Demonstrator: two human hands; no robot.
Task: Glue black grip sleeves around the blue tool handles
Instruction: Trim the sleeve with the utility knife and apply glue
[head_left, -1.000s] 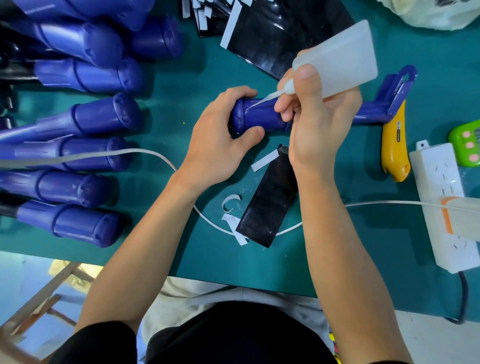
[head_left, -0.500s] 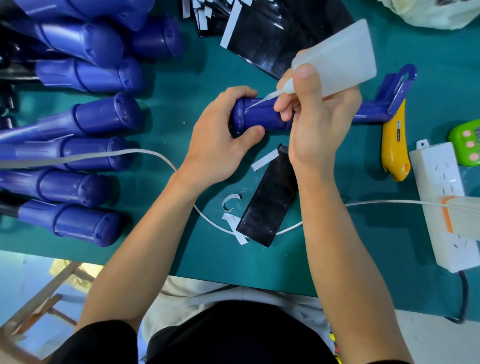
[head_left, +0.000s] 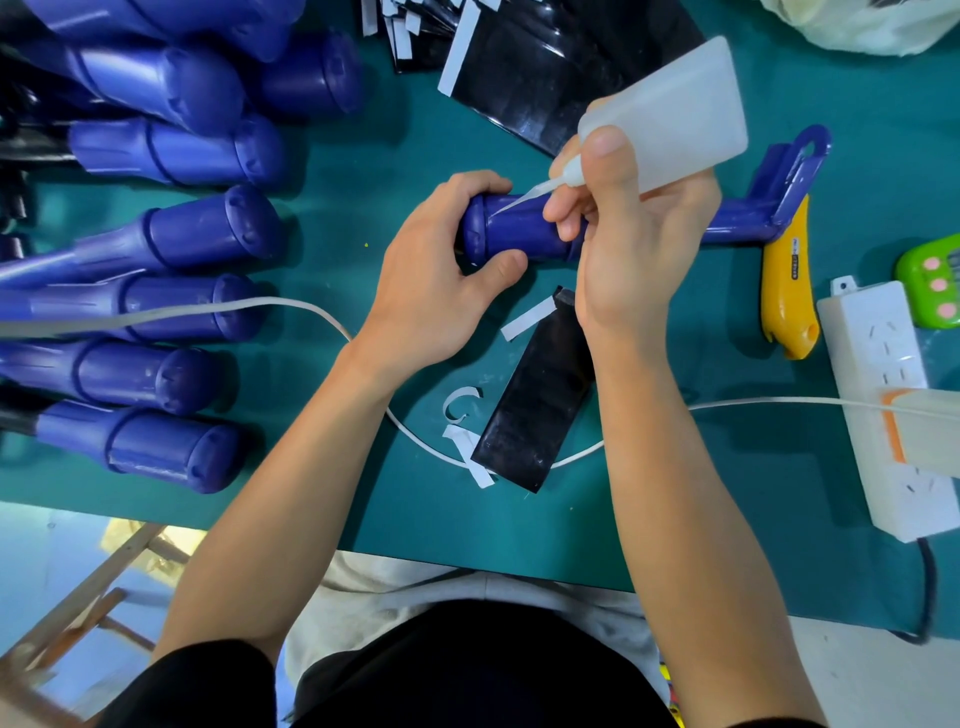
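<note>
A blue tool handle lies across the green table, its frame end pointing right. My left hand grips the handle's butt end, fingers over the top and thumb underneath. My right hand holds a translucent white glue bottle tilted down to the left, its thin nozzle tip touching the handle near the butt. A black grip sleeve with a white backing strip lies flat on the table below the handle, between my forearms.
Several blue handles are stacked at the left. More black sleeves lie at the top. A yellow utility knife, a white power strip, a green timer and a white cable are on the table. Paper scraps lie by the sleeve.
Almost nothing differs; the bottle and the handle's right end have shifted very slightly upward, and the nozzle stays on the handle.
</note>
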